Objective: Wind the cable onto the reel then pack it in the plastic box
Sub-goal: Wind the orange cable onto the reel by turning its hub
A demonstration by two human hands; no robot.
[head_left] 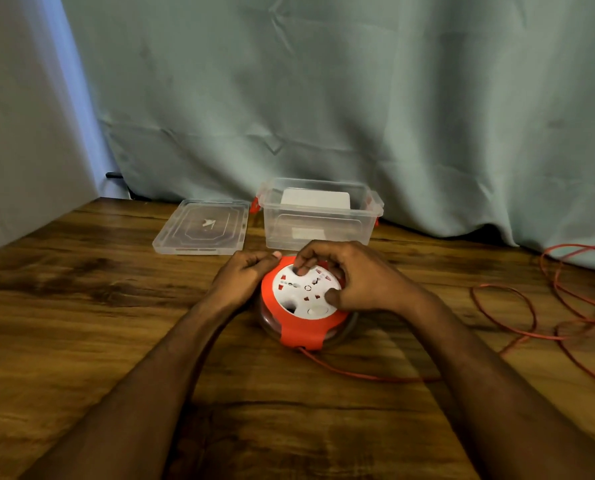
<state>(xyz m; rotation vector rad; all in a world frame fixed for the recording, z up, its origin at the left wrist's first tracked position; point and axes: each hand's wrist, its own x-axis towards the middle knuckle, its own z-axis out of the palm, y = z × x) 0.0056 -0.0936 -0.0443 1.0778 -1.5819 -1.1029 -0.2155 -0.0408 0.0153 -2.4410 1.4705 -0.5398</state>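
Observation:
A round cable reel with an orange frame, a white socket face and a clear drum lies flat on the wooden table. My left hand grips the reel's left rim. My right hand rests on top, with a fingertip in a hole of the white face and the thumb in another. The orange cable leaves the reel's near edge, runs right and lies in loose loops at the table's right side. The clear plastic box with orange latches stands open just behind the reel.
The box's clear lid lies flat to the left of the box. A grey-green curtain hangs behind the table. A pale wall stands at the left.

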